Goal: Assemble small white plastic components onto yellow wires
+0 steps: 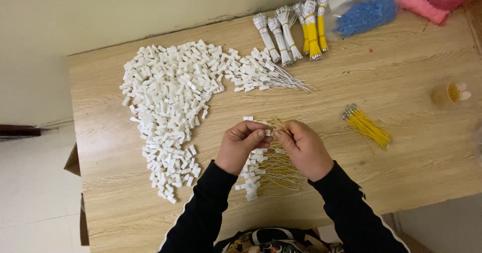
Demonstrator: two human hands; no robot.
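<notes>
- Black sleeves (211,208) enter from the bottom edge, nearest the camera, over the wooden desk (411,147).
- Left hand (241,145): grip closed, thumb and fingers pinching a small white plastic connector (268,132).
- Right hand (304,150): grip closed on a thin yellow wire (284,130) whose end meets the connector; both are held just above the desk, between the hands.
- Under the hands lies a pile of finished connectors with yellow wires (268,170).
- Loose white connectors (170,107) spread in a big heap to the left.
- Connectors with white wires (263,74) lie behind it.
- Bundled white and yellow wires (296,32) sit at the far edge; a loose yellow bundle (366,126) lies to the right.
</notes>
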